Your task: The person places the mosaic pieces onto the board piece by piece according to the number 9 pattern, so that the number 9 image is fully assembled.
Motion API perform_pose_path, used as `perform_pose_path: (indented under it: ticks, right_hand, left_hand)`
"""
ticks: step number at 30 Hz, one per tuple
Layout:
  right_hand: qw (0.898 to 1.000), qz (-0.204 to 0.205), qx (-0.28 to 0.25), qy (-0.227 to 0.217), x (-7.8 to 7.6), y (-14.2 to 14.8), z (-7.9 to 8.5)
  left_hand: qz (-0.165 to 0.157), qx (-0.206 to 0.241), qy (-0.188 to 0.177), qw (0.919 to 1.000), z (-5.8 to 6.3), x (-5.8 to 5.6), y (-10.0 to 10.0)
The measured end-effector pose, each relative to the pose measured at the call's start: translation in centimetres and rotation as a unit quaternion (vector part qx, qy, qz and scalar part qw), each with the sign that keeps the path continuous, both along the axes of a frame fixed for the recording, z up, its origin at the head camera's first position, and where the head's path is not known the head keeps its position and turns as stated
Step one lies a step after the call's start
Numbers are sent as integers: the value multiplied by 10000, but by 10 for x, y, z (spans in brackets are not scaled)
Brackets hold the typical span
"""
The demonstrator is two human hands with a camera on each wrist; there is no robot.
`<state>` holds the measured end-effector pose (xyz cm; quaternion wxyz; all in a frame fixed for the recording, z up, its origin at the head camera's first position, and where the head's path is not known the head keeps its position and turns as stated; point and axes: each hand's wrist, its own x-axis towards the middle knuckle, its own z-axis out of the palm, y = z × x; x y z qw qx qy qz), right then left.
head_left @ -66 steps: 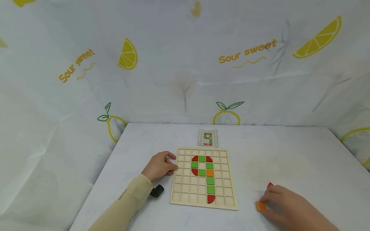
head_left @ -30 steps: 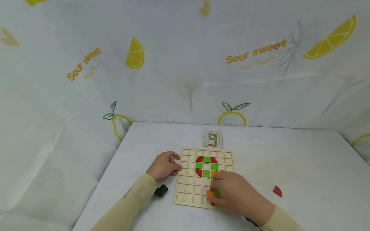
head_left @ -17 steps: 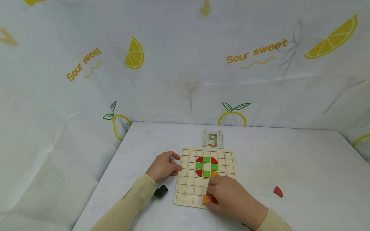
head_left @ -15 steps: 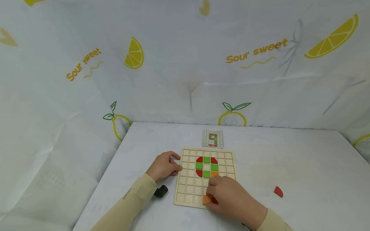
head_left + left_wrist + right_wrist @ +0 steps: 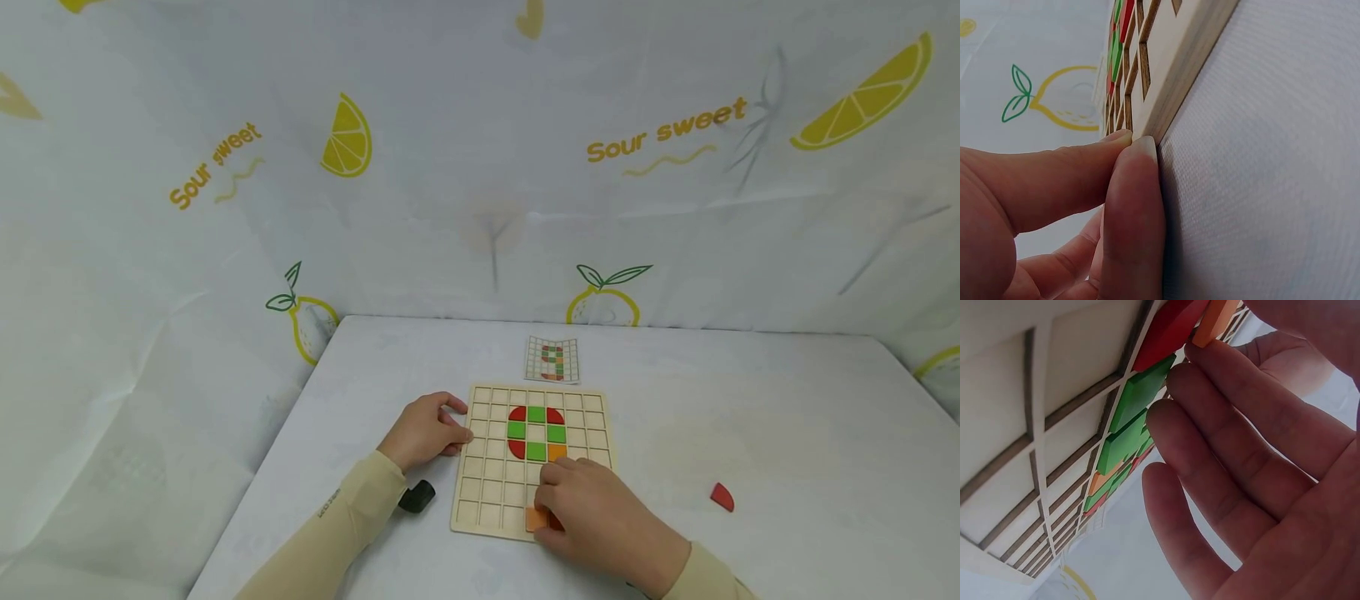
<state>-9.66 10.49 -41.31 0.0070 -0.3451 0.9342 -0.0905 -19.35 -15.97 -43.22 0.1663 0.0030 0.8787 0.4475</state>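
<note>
A pale wooden grid board (image 5: 495,472) lies on the table, with green, red and orange tiles forming a 9 shape. My left hand (image 5: 420,432) pinches its left edge between thumb and finger; the left wrist view shows both fingertips right on the board's edge (image 5: 1179,75). Over the lower part of the board, my right hand (image 5: 603,518) holds an orange square tile (image 5: 536,520) at a bottom-row cell. Beside that orange tile (image 5: 1215,324), a red tile (image 5: 1169,332) sits in the right wrist view. The right hand covers the lower green tiles in the head view.
Behind the board lies a small printed card (image 5: 572,360) with the same coloured pattern. A loose red quarter-round tile (image 5: 722,497) is on the table to the right. A small black object (image 5: 417,497) is beside the left forearm.
My right hand brought the orange tile leftward from the table onto the board, then lowered it to the bottom row. The red quarter-round tile stayed behind. My left hand kept its place.
</note>
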Motion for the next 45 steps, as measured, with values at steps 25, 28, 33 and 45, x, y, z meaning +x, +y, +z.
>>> perform_pose_path:
  ticks: [25,28,33,45]
  right_hand:
    - [9923,-1223,126,-161,2,48,17]
    - [9823,-1803,380,-334,7,76,11]
    - [9706,-2284,704,-287,17,127,-5]
    - [9586,-2720,783,-319,33,180,-15]
  left_hand:
    - [63,-47,-70,9999,-1,-2,4]
    - [87,-44,-59,9999,-2,-1,2]
    - [105,-38,-41,9999,-1,2,-2]
    - [70,40,-45,10000,-3,0,1]
